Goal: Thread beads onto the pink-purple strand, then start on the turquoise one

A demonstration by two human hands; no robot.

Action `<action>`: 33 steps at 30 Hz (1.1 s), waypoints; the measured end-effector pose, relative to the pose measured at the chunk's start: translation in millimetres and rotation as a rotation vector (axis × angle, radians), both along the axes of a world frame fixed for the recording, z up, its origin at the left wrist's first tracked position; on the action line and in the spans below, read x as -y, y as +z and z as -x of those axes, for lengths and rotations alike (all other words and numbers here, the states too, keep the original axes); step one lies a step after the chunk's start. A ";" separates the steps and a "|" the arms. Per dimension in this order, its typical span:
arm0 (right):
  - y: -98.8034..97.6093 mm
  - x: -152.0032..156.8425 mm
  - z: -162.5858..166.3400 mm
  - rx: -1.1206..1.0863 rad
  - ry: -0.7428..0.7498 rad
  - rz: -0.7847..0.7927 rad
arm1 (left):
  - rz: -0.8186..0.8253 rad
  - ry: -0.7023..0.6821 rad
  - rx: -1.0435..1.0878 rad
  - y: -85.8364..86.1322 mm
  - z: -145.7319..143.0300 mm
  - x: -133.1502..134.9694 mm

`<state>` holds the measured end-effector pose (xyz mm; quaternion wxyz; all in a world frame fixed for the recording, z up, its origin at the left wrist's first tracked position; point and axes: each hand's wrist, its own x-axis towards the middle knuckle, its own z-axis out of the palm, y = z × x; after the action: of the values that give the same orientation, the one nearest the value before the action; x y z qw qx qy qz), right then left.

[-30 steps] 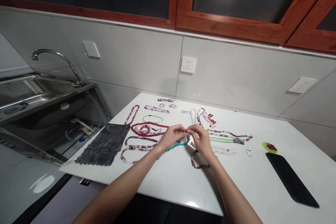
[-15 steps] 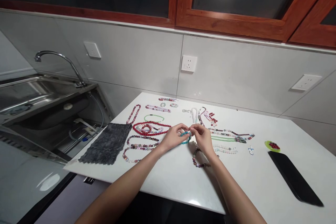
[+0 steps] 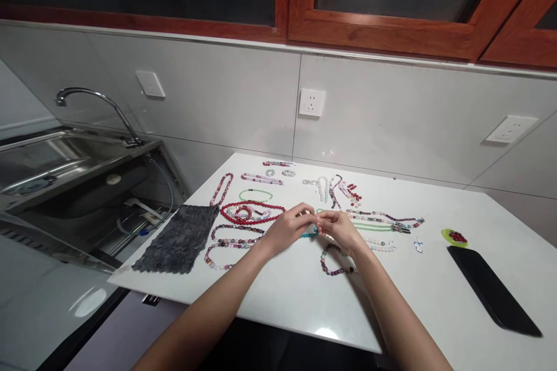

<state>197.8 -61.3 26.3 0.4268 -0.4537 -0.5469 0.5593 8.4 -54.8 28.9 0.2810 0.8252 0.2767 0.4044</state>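
Note:
My left hand [image 3: 288, 231] is closed in a pinch on a teal bead bracelet [image 3: 308, 235], which hangs partly hidden below the fingers. The fingertips of my right hand [image 3: 340, 228] are pinched at the same beads and meet those of the left. What lies exactly between the fingertips is too small to make out. Under the right wrist, on the white countertop [image 3: 282, 295], lies a multicoloured bead strand [image 3: 327, 269]. Just left of my left hand is a red bead necklace [image 3: 226, 211] with smaller strands inside its loop.
Dark multicoloured strands [image 3: 237, 227] and a grey cloth [image 3: 176, 240] lie on the left. Green strands [image 3: 369, 226], loose red beads [image 3: 354, 192], a small blue-white charm [image 3: 418, 245], a yellow-green dish [image 3: 448, 236] and a black phone [image 3: 494, 290] are to the right. A sink [image 3: 56, 156] stands far left.
My fingertips have come together, and the right hand has turned inward. The teal bracelet sits lower and shows less between the hands. The view has shifted slightly.

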 end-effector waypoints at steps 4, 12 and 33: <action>1.3 1.2 -1.7 0.008 0.024 0.057 | -0.062 -0.012 -0.068 -0.6 3.4 -1.0; -1.0 1.8 -1.9 -0.058 0.049 0.079 | 0.023 -0.057 -0.044 -6.9 6.7 -6.1; -1.4 0.3 -1.6 -0.024 0.052 0.003 | -0.502 0.064 -0.252 -16.6 6.1 -12.3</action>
<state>199.3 -61.6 24.9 0.4181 -0.4333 -0.5524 0.5764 2.3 -42.6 12.3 0.0182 0.9036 0.2267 0.3631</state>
